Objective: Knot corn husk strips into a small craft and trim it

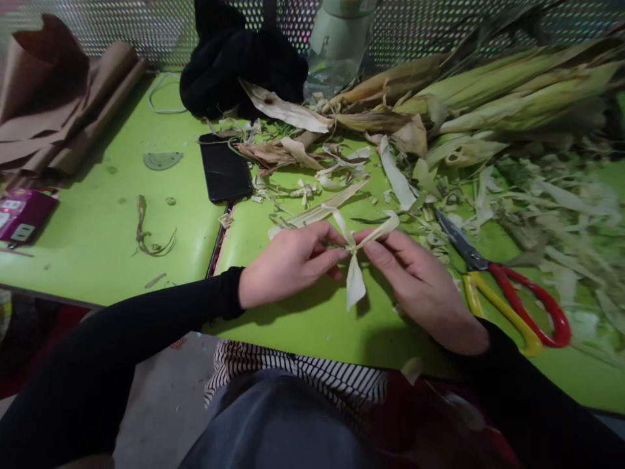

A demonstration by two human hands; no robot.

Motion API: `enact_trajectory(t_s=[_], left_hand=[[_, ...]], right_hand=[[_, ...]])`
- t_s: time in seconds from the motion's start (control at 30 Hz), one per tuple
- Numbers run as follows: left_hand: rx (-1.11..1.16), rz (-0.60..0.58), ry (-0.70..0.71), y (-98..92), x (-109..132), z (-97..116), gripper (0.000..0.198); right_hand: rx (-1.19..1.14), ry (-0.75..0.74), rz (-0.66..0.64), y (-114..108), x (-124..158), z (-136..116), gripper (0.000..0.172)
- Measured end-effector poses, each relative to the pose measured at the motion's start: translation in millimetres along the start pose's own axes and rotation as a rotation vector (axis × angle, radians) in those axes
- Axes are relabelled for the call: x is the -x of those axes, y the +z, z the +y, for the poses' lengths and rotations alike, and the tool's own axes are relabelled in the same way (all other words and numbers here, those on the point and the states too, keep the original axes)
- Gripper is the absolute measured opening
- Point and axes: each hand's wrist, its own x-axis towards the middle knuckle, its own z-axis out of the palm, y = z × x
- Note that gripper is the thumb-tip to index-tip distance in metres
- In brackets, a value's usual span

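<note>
- Purple box (27, 216), beyond the desk's (307, 329) left edge: labels too blurred for me to read.
- Left hand (293, 262), right hand (420, 283): fingertips together, pinching the husk bow (353, 248) near front edge.

Passing room runs along the near strip of green tabletop (307, 331) and leftward past a curled dry strip (140, 228), but scissors (476, 259) block just right of the right hand (424, 283), with phone (225, 168), husk scraps (561, 195) and husk bundle (517, 85) obstructing beyond.
</note>
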Motion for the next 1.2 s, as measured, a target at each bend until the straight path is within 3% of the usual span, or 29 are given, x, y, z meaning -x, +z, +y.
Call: enact_trajectory(t_s=[0.17,0.37,0.6,0.77,1.0,1.2], left_hand=[[0.145,-0.023,-0.038,-0.9,-2.0,-3.9,0.021],[0.277,-0.093,0.022,-3.3,-3.2,-6.9,0.02],[0.063,-0.052,0.078,-3.6,-1.0,-4.9,0.015],[-0.053,0.034,0.172,-4.6,1.9,-1.8,0.012],[0.192,-0.044,0.122,-2.9,-5.2,-10.2,0.037],[0.326,-0.086,0.029,-3.7,-6.1,-4.9,0.032]], right_hand=[[0.032,-0.029,-0.036,0.5,0.1,2.0,0.019],[0.206,-0.083,0.027,-5.1,0.5,0.1,0.017],[0.244,-0.132,-0.16,-10.0,-1.4,-5.9,0.019],[0.19,-0.108,-0.113,-7.4,2.2,-10.5,0.02],[0.096,0.021,-0.014,-5.5,1.7,-9.5,0.015],[0.156,-0.061,-0.007,-3.7,3.7,-12.6,0.014]])
